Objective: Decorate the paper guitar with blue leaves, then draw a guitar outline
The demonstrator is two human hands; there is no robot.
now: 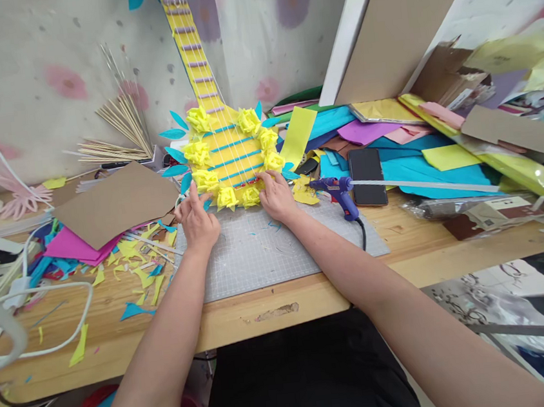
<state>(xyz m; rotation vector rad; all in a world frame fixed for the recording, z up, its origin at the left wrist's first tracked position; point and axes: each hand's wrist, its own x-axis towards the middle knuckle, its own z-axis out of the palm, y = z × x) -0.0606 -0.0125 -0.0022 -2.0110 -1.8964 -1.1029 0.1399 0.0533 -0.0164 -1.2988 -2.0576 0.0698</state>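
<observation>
Looking down at a wooden counter point(407, 241), facing a yellow craft guitar point(234, 149) in the middle, at the far side of a gray cutting mat point(257, 250). See a neck rising in front of the far wall, crossed by lilac bars, and white strings running along neck and body. See also blue stripes across the body, yellow paper flowers point(269, 140) around the rim and blue leaves point(174, 134) sticking out beyond. Have the left hand point(199, 221) at the near left edge of the body, loosely open, fingers apart; cannot tell whether touching the flowers. Have the right hand point(277, 196) at the near right edge, fingers bent in beside a small red strip point(247, 183); cannot tell whether pinching anything. Find a blue glue gun point(336, 190) just right of this hand, pointing left, and a dark phone point(368, 177) farther right, near blue sheets point(444, 176). Find on the left a brown cardboard sheet point(114, 204) over a magenta sheet point(79, 244), nearer yellow scraps point(143, 275), and farther off thin wooden sticks point(123, 130).
</observation>
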